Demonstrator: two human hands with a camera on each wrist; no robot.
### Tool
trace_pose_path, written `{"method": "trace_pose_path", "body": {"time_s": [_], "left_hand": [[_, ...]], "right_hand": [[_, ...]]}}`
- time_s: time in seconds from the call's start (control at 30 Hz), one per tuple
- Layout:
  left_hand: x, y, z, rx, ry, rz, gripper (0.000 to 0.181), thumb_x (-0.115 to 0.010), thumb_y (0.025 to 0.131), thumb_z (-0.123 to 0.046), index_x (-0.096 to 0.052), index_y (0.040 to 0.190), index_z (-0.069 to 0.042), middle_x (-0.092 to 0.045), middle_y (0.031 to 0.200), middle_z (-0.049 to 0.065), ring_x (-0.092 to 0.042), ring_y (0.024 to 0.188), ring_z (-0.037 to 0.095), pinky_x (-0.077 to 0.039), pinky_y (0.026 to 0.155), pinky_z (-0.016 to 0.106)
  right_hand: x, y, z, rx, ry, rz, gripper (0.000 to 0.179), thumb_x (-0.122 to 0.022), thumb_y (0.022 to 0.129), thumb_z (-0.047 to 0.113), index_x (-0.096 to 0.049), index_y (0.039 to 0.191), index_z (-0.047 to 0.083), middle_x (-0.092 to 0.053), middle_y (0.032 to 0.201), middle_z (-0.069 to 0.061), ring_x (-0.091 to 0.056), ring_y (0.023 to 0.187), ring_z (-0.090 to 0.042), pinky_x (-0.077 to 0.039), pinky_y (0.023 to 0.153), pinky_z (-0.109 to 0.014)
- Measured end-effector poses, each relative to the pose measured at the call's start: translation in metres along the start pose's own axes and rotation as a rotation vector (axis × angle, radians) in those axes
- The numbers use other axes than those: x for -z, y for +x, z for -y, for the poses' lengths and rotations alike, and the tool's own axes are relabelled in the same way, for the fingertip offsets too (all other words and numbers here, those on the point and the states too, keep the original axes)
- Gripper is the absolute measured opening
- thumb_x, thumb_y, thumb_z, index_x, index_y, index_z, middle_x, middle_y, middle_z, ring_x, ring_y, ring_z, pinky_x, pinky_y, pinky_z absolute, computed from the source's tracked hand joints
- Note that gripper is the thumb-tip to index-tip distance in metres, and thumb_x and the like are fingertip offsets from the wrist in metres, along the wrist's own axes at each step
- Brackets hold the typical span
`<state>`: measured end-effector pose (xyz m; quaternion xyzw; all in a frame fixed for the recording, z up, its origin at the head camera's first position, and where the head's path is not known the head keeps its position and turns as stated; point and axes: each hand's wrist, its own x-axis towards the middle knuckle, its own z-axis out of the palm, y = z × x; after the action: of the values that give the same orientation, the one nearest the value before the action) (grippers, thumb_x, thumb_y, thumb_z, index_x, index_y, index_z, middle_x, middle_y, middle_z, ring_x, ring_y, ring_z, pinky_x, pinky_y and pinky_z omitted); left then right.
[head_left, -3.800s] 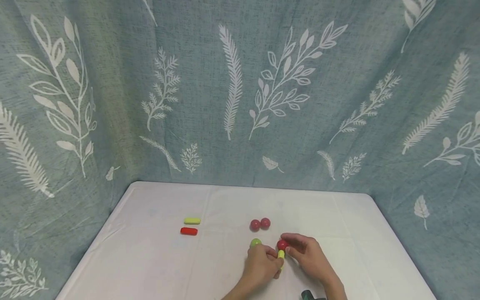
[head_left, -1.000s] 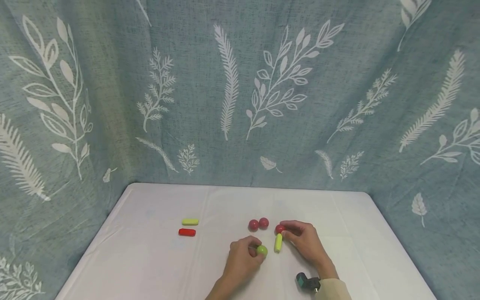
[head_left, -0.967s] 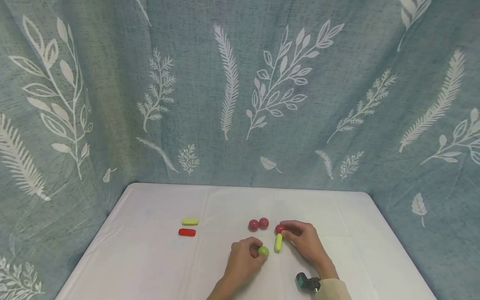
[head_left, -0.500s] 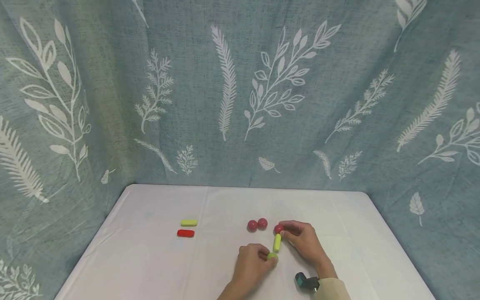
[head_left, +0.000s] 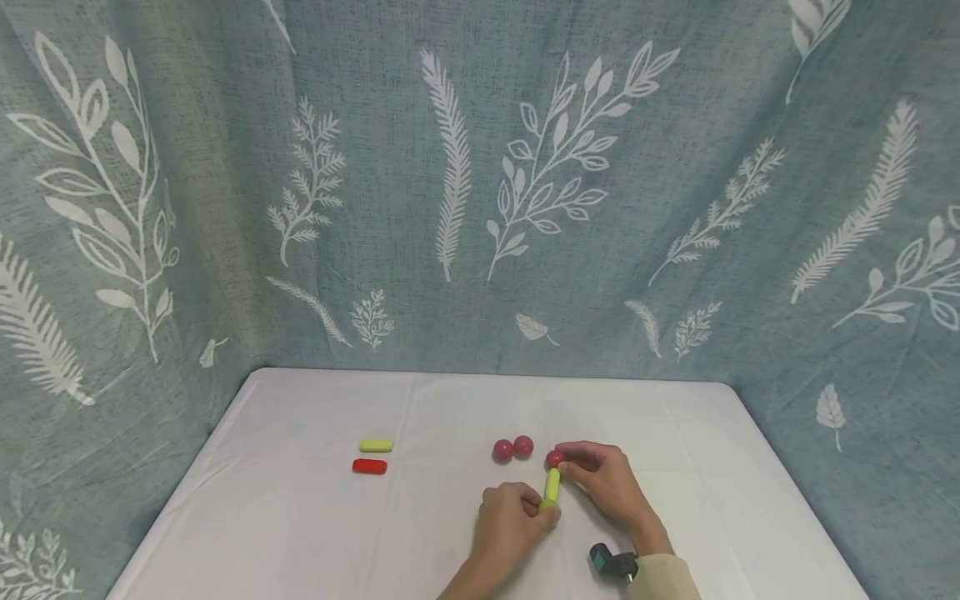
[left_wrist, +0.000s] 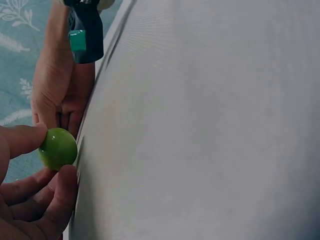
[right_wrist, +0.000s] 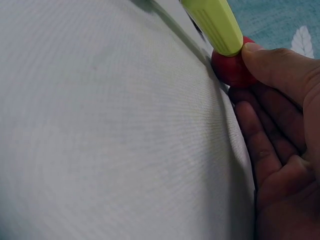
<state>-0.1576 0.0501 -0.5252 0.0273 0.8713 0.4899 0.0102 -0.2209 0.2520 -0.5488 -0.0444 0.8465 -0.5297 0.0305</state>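
Note:
My left hand (head_left: 506, 525) pinches a shiny green ball (left_wrist: 58, 149) between thumb and fingers, close over the white table. In the head view this ball sits right at the near end of a yellow-green ridged rod (head_left: 552, 483), mostly covered by my fingers. At the rod's far end is a red ball (right_wrist: 230, 70), which my right hand (head_left: 611, 487) holds between thumb and fingers. The right wrist view shows the rod (right_wrist: 215, 25) meeting that red ball, my thumb beside the joint.
Two more red balls (head_left: 503, 451) lie side by side just left of my right hand. Farther left on the white table (head_left: 300, 500) are another yellow-green rod (head_left: 377, 446) and a red rod (head_left: 370, 467). A dark wrist camera (head_left: 611, 562) is on my right wrist. A patterned curtain (head_left: 480, 208) hangs behind.
My left hand earlier held the rod at the red ball, then let go and took the green ball. It has brought this ball rightward to the rod's near end. My right hand keeps the red ball.

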Motion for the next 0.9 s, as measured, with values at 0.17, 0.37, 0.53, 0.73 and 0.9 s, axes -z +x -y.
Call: {"method": "trace_pose_path", "body": {"time_s": [0.17, 0.37, 0.53, 0.73, 0.9], "left_hand": [[0.001, -0.001, -0.001, -0.008, 0.008, 0.020, 0.022, -0.094, 0.085, -0.022, -0.080, 0.095, -0.008, -0.067, 0.073, -0.006, -0.058, 0.074, 0.009, -0.050, 0.066, 0.027], [0.002, -0.002, -0.004, 0.001, 0.007, 0.056, 0.021, -0.093, 0.086, -0.018, -0.082, 0.101, -0.007, -0.067, 0.074, -0.007, -0.056, 0.071, 0.007, -0.047, 0.064, 0.024], [0.000, -0.001, -0.002, 0.004, -0.012, 0.069, 0.021, -0.092, 0.086, -0.017, -0.082, 0.102, -0.008, -0.067, 0.077, -0.006, -0.056, 0.073, 0.009, -0.046, 0.064, 0.025], [-0.001, 0.002, 0.000, -0.013, -0.014, 0.053, 0.020, -0.092, 0.086, -0.016, -0.082, 0.101, -0.008, -0.066, 0.076, -0.007, -0.054, 0.070, 0.008, -0.043, 0.063, 0.024], [-0.001, 0.003, 0.001, -0.030, -0.019, 0.043, 0.020, -0.092, 0.086, -0.015, -0.082, 0.102, -0.008, -0.066, 0.076, -0.006, -0.053, 0.069, 0.007, -0.042, 0.062, 0.023]], "right_hand": [[0.000, 0.000, 0.002, -0.005, 0.001, 0.002, 0.029, -0.081, 0.098, 0.011, -0.080, 0.127, 0.015, -0.082, 0.125, -0.003, -0.076, 0.124, -0.025, -0.060, 0.105, -0.035], [0.000, -0.001, 0.001, -0.007, 0.009, 0.002, 0.029, -0.081, 0.098, 0.011, -0.080, 0.127, 0.015, -0.082, 0.125, -0.004, -0.076, 0.124, -0.026, -0.061, 0.105, -0.035], [-0.001, -0.002, 0.000, -0.004, 0.001, -0.009, 0.030, -0.081, 0.099, 0.013, -0.079, 0.129, 0.015, -0.081, 0.126, -0.003, -0.076, 0.125, -0.025, -0.060, 0.107, -0.036], [-0.004, -0.011, 0.002, 0.020, -0.033, -0.099, 0.039, -0.082, 0.098, 0.014, -0.076, 0.137, 0.015, -0.079, 0.135, -0.004, -0.073, 0.131, -0.027, -0.058, 0.109, -0.037], [-0.006, -0.027, 0.004, 0.010, -0.106, -0.200, 0.037, -0.085, 0.096, 0.015, -0.077, 0.133, 0.017, -0.080, 0.132, -0.002, -0.075, 0.127, -0.024, -0.059, 0.105, -0.030]]}}
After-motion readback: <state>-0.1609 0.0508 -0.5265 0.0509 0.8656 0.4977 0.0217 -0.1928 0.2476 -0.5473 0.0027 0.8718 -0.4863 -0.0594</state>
